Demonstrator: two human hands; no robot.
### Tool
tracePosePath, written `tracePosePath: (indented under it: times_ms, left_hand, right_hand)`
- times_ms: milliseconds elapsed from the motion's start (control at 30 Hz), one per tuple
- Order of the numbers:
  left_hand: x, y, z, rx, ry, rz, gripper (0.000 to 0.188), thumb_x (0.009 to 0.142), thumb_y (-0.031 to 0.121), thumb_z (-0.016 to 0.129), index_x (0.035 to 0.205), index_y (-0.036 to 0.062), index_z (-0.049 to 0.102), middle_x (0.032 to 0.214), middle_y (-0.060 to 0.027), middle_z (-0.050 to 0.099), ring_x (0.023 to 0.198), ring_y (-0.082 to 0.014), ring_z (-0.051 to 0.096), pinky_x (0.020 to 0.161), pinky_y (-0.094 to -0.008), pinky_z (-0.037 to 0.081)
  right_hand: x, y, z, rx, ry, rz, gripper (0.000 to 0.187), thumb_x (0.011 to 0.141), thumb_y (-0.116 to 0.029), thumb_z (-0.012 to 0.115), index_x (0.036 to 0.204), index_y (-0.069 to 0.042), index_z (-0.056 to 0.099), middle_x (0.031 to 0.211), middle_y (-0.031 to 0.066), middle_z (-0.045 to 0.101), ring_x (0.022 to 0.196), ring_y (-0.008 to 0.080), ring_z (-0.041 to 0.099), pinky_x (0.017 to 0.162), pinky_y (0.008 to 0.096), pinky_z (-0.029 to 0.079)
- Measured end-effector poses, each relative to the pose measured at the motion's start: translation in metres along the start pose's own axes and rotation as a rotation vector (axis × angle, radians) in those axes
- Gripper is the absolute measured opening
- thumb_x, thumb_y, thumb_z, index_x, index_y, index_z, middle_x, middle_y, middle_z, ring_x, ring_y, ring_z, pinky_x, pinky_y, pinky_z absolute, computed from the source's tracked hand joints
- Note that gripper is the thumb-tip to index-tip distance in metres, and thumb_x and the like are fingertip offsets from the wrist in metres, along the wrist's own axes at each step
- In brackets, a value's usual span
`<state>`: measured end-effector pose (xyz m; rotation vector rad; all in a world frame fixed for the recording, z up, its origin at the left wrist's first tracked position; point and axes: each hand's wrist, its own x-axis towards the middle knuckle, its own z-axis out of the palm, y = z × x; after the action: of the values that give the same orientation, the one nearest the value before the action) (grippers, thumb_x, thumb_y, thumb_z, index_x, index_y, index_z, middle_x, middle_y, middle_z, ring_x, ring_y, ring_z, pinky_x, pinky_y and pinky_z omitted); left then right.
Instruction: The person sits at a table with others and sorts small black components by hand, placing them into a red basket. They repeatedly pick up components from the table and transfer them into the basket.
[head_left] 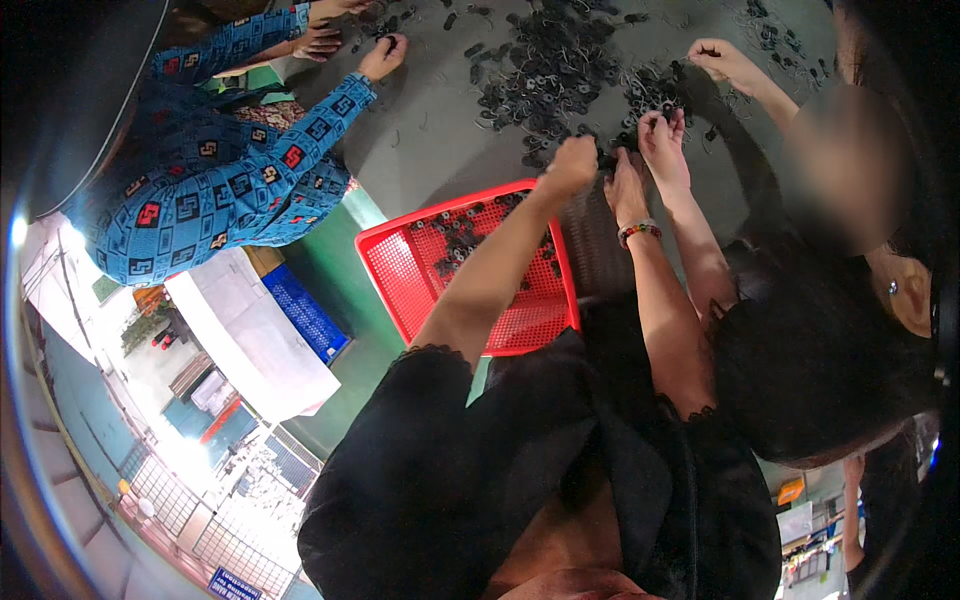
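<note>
A heap of small black parts (pixel 545 70), many with thin pale wire-like loops, lies on the grey table. At its near edge my left hand (pixel 573 165) is closed, fingers curled in; what it holds is hidden. Just to the right, my right hand (pixel 627 188), below a beaded bracelet (pixel 639 232), has its fingers drawn together at some black parts. I cannot make out what is between them. Under my left forearm, a red plastic basket (pixel 390 285) with perforated sides holds several of the black parts.
A co-worker at the right has one hand (pixel 664 150) beside my right hand and another (pixel 725 65) farther off. At the left, a person in a blue patterned sleeve (pixel 315 135) handles parts. A blue crate (pixel 305 315) stands on the green floor (pixel 350 370).
</note>
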<state>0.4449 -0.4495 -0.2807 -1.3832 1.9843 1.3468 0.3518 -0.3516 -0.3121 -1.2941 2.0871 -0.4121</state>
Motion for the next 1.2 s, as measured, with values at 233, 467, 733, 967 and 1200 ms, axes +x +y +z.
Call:
tracePosePath:
  times_ms: [233,467,733,967,1200]
  left_hand:
    - [-0.044,-0.026,-0.110,-0.783,-0.108,0.446,0.020,0.080,0.009,0.056,0.098,0.0000,0.055,0.091,-0.0080,0.053,0.079,-0.0155,0.056,0.067,-0.0278,0.050]
    - [-0.007,-0.066,-0.118,-0.505,0.366,-0.009,0.047,0.077,0.035,0.066,0.107,0.0042,0.046,0.086,-0.0097,0.054,0.085,-0.0235,0.057,0.070,-0.0372,0.047]
    - [0.009,-0.035,-0.084,-0.096,0.328,-0.179,0.084,0.068,0.021,0.075,0.133,0.0134,0.022,0.123,-0.0305,0.032,0.109,-0.0481,0.046,0.089,-0.0514,0.042]
    - [0.047,-0.024,-0.038,-0.044,0.225,0.209,0.036,0.082,0.018,0.057,0.109,0.0011,0.041,0.090,-0.0290,0.057,0.094,-0.0456,0.053,0.077,-0.0509,0.043]
    - [-0.020,-0.023,-0.100,-0.504,-0.024,0.212,0.048,0.077,0.026,0.069,0.116,0.0097,0.048,0.082,-0.0118,0.062,0.069,-0.0176,0.058,0.063,-0.0310,0.045]
  right_hand:
    - [-0.003,-0.010,-0.014,1.009,-0.002,0.309,0.014,0.084,-0.003,0.049,0.097,-0.001,0.053,0.068,0.0036,0.053,0.053,0.0091,0.047,0.046,0.0251,0.041]
    - [0.030,-0.050,0.000,0.020,0.053,-0.045,0.048,0.074,-0.002,0.063,0.115,0.005,0.039,0.105,0.0214,0.042,0.099,0.0381,0.045,0.083,0.0450,0.042]
    - [0.053,-0.046,0.024,0.137,0.169,-0.171,0.083,0.066,-0.004,0.069,0.136,-0.001,0.024,0.120,0.0302,0.039,0.113,0.0453,0.037,0.096,0.0458,0.033]
    - [0.075,-0.039,0.009,0.524,0.128,0.186,0.047,0.073,-0.004,0.065,0.115,0.007,0.045,0.112,0.0234,0.049,0.095,0.0370,0.054,0.079,0.0418,0.046]
    - [0.032,-0.042,-0.039,1.561,-0.124,0.250,0.025,0.080,0.005,0.055,0.105,0.004,0.051,0.096,0.0118,0.056,0.081,0.0198,0.061,0.068,0.0291,0.055]
